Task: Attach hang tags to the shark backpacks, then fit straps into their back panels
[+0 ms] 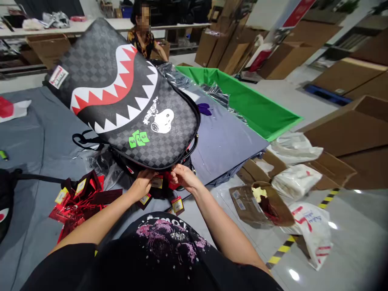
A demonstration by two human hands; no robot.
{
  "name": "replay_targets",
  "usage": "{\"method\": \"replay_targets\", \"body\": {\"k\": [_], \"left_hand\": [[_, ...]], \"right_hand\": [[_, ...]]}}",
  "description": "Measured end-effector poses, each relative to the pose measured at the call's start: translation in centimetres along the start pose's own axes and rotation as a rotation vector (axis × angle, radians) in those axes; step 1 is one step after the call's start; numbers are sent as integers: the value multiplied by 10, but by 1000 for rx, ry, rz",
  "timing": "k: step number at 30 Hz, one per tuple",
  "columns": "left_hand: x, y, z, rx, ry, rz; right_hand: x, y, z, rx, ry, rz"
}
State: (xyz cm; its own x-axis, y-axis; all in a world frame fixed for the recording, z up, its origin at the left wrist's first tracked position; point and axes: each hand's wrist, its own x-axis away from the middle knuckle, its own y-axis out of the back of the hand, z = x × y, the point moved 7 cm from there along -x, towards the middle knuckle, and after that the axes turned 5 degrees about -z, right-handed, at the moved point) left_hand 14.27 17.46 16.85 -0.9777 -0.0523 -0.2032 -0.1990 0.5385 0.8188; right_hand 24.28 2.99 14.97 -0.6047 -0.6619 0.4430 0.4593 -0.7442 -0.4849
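A dark checkered backpack [103,60] with a red and white shark mouth, a white dog head and green banknotes printed on it lies tilted across the table, its near end towards me. My left hand [142,185] is at the backpack's near edge, fingers curled and partly hidden beneath it. With fingertips pinched together, my right hand [184,177] grips the same rim a little to the right. Red and black hang tags with yellow labels, one a tag [177,205], dangle below the hands. What lies under the raised panel is mostly hidden.
A pile of shiny red tags [79,202] lies at left on the grey-covered table [27,133]. Behind stands a green bin [263,109] with plastic wrapping. A co-worker [145,32] is across the table. Cardboard boxes [260,206] and white bags [297,182] occupy the right floor.
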Motion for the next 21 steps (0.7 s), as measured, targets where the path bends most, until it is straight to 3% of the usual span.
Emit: {"method": "replay_targets", "body": {"k": [9, 15, 21], "left_hand": [[-9, 4, -3, 27, -95, -72], [-14, 12, -28, -133, -191, -50], [-16, 12, -42, -128, -204, -89]], "right_hand": [[2, -7, 0, 72, 14, 14], [8, -13, 2, 164, 24, 39], [3, -7, 5, 191, 167, -99]]}}
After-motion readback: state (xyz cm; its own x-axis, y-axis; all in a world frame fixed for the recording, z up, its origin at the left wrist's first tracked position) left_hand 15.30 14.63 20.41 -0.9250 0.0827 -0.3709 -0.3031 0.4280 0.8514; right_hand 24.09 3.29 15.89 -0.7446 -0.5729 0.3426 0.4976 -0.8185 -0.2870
